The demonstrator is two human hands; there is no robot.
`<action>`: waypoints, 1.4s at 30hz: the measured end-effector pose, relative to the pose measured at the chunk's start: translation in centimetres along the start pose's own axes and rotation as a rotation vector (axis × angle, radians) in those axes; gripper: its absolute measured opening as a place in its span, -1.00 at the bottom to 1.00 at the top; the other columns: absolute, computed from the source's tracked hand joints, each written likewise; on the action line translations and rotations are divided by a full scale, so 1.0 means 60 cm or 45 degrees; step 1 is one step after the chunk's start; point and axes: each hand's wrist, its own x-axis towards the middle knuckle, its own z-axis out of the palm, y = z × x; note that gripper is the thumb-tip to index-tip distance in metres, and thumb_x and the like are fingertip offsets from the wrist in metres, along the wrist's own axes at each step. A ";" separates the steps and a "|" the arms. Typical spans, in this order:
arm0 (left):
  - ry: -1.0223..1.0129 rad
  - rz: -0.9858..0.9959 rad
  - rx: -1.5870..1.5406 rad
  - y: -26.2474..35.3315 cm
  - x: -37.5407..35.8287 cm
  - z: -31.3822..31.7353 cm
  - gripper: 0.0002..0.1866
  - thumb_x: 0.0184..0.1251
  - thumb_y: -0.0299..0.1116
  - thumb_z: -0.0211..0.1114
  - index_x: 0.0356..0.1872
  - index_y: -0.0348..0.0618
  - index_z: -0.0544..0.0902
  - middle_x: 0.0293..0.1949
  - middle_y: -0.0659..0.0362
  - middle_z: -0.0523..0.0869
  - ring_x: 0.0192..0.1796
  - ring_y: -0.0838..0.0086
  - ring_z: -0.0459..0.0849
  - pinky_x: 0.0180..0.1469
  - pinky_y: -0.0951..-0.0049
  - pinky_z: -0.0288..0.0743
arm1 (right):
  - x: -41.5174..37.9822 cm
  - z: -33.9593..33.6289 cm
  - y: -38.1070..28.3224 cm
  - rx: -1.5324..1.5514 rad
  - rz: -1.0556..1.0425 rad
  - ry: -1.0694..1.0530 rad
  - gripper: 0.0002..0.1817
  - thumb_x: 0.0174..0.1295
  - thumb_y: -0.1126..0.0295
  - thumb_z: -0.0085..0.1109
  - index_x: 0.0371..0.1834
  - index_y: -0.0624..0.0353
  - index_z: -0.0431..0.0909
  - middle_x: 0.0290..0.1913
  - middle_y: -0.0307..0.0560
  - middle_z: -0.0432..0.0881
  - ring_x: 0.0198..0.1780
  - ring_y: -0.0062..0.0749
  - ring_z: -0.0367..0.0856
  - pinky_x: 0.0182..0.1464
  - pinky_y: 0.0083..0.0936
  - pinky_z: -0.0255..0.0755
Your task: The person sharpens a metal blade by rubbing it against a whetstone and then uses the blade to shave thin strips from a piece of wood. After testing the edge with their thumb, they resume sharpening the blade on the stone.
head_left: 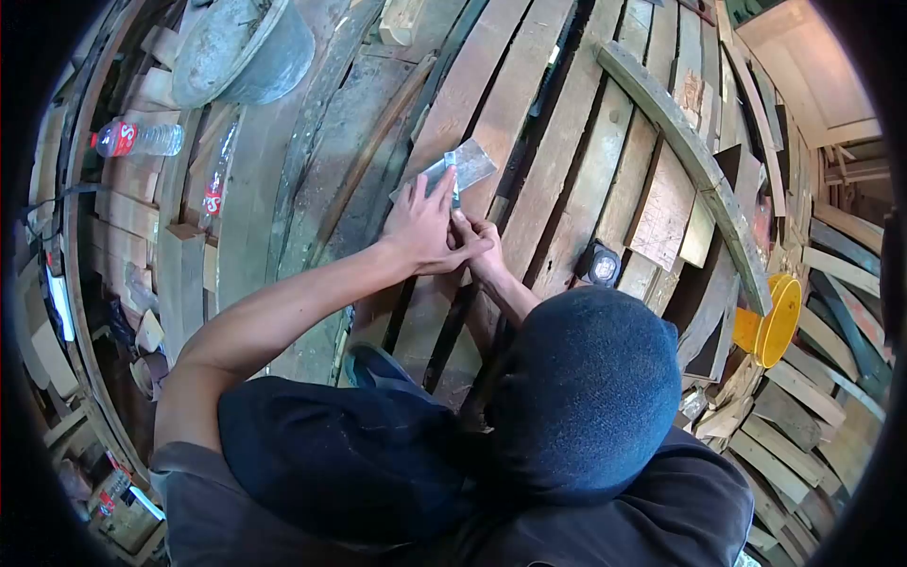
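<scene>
Both of my hands are together over the wooden planks at the middle of the view. My left hand [420, 227] has its fingers stretched forward along a narrow metal tool that looks like a chisel [454, 194], with the thumb reaching across to the other hand. My right hand [482, 250] is closed around the rear of the tool, so its handle is mostly hidden. Under the tool's front end lies a flat grey slab [475, 163], like a sharpening stone, tilted on the planks. The left fingers partly cover the slab.
A dusty grey bucket [283, 57] lies at the upper left, near plastic bottles [151, 139]. A curved wooden beam [666, 113] crosses the right side. A tape measure [598, 266] sits right of my hands. Beyond are a yellow container [770, 321] and piled wood offcuts [794, 444].
</scene>
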 end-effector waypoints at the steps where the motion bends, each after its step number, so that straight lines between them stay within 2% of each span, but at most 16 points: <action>1: 0.006 0.003 0.009 0.002 -0.002 0.000 0.29 0.10 0.61 -0.07 0.38 -0.66 0.14 0.50 -0.19 0.11 0.19 -0.08 0.34 0.35 0.07 0.20 | 0.003 0.002 0.010 0.008 -0.050 0.014 -0.62 0.46 0.14 0.08 -0.19 0.31 0.64 -0.45 -0.34 0.59 -0.47 -0.73 0.41 -0.46 -0.67 0.28; 4: -0.173 0.019 0.050 0.014 -0.023 0.000 0.29 0.12 0.62 -0.13 0.39 -0.64 0.14 0.51 -0.18 0.09 0.31 -0.16 0.28 0.38 0.06 0.14 | -0.034 -0.002 0.026 -0.119 0.013 0.102 -0.63 0.46 0.14 0.08 -0.26 0.28 0.63 -0.49 -0.35 0.54 -0.49 -0.72 0.40 -0.48 -0.67 0.26; 5: -0.231 0.022 0.010 0.011 -0.023 -0.004 0.28 0.12 0.61 -0.12 0.40 -0.64 0.13 0.51 -0.18 0.09 0.31 -0.16 0.27 0.39 0.05 0.13 | -0.028 -0.004 0.031 -0.032 0.032 0.122 -0.65 0.47 0.18 0.07 -0.33 0.25 0.59 -0.56 -0.30 0.49 -0.62 -0.65 0.39 -0.62 -0.64 0.25; 9: -0.039 0.017 0.097 0.000 -0.004 0.003 0.28 0.12 0.61 -0.10 0.40 -0.63 0.13 0.50 -0.18 0.12 0.22 -0.08 0.32 0.38 0.06 0.13 | -0.003 -0.014 -0.002 -0.048 0.032 0.008 -0.62 0.47 0.16 0.05 -0.38 0.24 0.55 -0.61 -0.27 0.49 -0.72 -0.58 0.41 -0.70 -0.59 0.28; 12: -0.009 -0.011 -0.007 0.007 0.005 -0.006 0.28 0.12 0.60 -0.10 0.40 -0.64 0.13 0.49 -0.19 0.13 0.23 -0.07 0.32 0.35 0.03 0.16 | -0.005 -0.002 -0.001 -0.097 -0.069 0.050 -0.62 0.47 0.13 0.06 -0.35 0.25 0.58 -0.59 -0.33 0.48 -0.61 -0.66 0.39 -0.57 -0.64 0.27; 13: -0.016 0.014 0.185 0.016 -0.010 0.006 0.29 0.12 0.61 -0.12 0.39 -0.66 0.13 0.50 -0.19 0.12 0.25 -0.09 0.32 0.32 -0.02 0.17 | -0.021 0.000 0.001 -0.219 -0.088 0.071 -0.62 0.47 0.13 0.07 -0.33 0.25 0.60 -0.59 -0.36 0.47 -0.56 -0.69 0.38 -0.52 -0.66 0.26; 14: -0.047 0.022 0.133 0.018 -0.019 0.014 0.30 0.11 0.63 -0.14 0.39 -0.66 0.13 0.50 -0.18 0.11 0.25 -0.10 0.32 0.32 -0.05 0.17 | -0.036 0.005 0.016 -0.170 0.014 0.125 -0.63 0.46 0.14 0.08 -0.30 0.26 0.62 -0.58 -0.39 0.45 -0.49 -0.72 0.37 -0.45 -0.69 0.24; 16: -0.178 0.044 0.126 0.014 -0.024 -0.001 0.31 0.09 0.64 -0.15 0.38 -0.66 0.14 0.52 -0.15 0.08 0.25 -0.12 0.31 0.30 -0.14 0.16 | -0.044 0.013 0.011 -0.013 0.002 0.073 -0.65 0.45 0.17 0.09 -0.34 0.25 0.60 -0.60 -0.34 0.46 -0.59 -0.68 0.38 -0.55 -0.65 0.24; 20: -0.044 0.004 0.067 -0.002 0.011 -0.015 0.31 0.09 0.63 -0.13 0.36 -0.67 0.17 0.52 -0.15 0.08 0.32 -0.15 0.27 0.31 -0.21 0.12 | 0.001 0.002 -0.004 0.096 -0.038 0.065 -0.63 0.47 0.16 0.05 -0.36 0.26 0.55 -0.62 -0.30 0.46 -0.69 -0.63 0.38 -0.66 -0.59 0.24; 23: -0.155 -0.057 0.033 0.015 0.013 -0.020 0.29 0.07 0.65 -0.19 0.34 -0.61 0.28 0.53 -0.20 0.02 0.47 -0.12 0.13 0.37 -0.28 0.03 | 0.009 0.008 0.014 0.196 -0.012 0.114 -0.66 0.47 0.16 0.06 -0.31 0.22 0.60 -0.56 -0.36 0.49 -0.57 -0.71 0.38 -0.55 -0.63 0.21; 24: -0.253 -0.042 0.123 0.022 0.000 -0.014 0.30 0.05 0.67 -0.19 0.34 -0.60 0.29 0.52 -0.22 0.01 0.49 -0.11 0.12 0.38 -0.28 0.01 | -0.006 -0.002 0.026 -0.062 -0.091 0.110 -0.65 0.46 0.15 0.08 -0.33 0.20 0.61 -0.56 -0.39 0.49 -0.53 -0.71 0.37 -0.51 -0.65 0.22; 27: -0.207 -0.005 0.088 0.018 -0.018 0.000 0.33 0.02 0.71 -0.23 0.35 -0.57 0.30 0.54 -0.16 0.00 0.49 -0.12 0.12 0.39 -0.30 -0.03 | -0.027 -0.010 0.028 -0.007 0.077 0.109 -0.62 0.45 0.15 0.09 -0.40 0.24 0.60 -0.58 -0.34 0.49 -0.54 -0.65 0.41 -0.55 -0.64 0.26; 30: -0.173 0.001 0.087 0.009 -0.001 -0.004 0.35 0.01 0.72 -0.25 0.35 -0.59 0.27 0.54 -0.15 0.03 0.48 -0.12 0.12 0.38 -0.30 -0.02 | -0.008 -0.019 0.014 -0.098 -0.021 0.064 -0.64 0.46 0.18 0.07 -0.39 0.24 0.59 -0.57 -0.31 0.49 -0.55 -0.65 0.42 -0.58 -0.63 0.27; 33: -0.142 -0.020 0.006 0.007 0.007 -0.010 0.35 0.03 0.71 -0.24 0.40 -0.60 0.17 0.52 -0.16 0.07 0.46 -0.13 0.16 0.38 -0.28 0.00 | 0.010 -0.007 0.037 0.124 -0.087 0.075 -0.65 0.47 0.20 0.07 -0.37 0.24 0.60 -0.51 -0.32 0.52 -0.53 -0.67 0.39 -0.52 -0.62 0.25; 37: -0.219 0.001 0.028 0.022 -0.024 -0.001 0.35 0.04 0.69 -0.23 0.42 -0.59 0.13 0.52 -0.14 0.09 0.46 -0.15 0.18 0.38 -0.29 0.00 | -0.027 -0.020 0.052 -0.084 0.014 0.048 -0.62 0.44 0.09 0.11 -0.20 0.24 0.66 -0.45 -0.33 0.60 -0.47 -0.71 0.45 -0.43 -0.69 0.32; 42: -0.091 -0.025 0.046 0.002 0.015 -0.008 0.31 0.06 0.69 -0.25 0.38 -0.57 0.23 0.51 -0.14 0.13 0.47 -0.13 0.14 0.40 -0.28 -0.03 | -0.005 -0.020 -0.013 -0.045 0.032 -0.028 -0.63 0.46 0.14 0.09 -0.21 0.28 0.65 -0.47 -0.32 0.58 -0.51 -0.69 0.44 -0.48 -0.65 0.31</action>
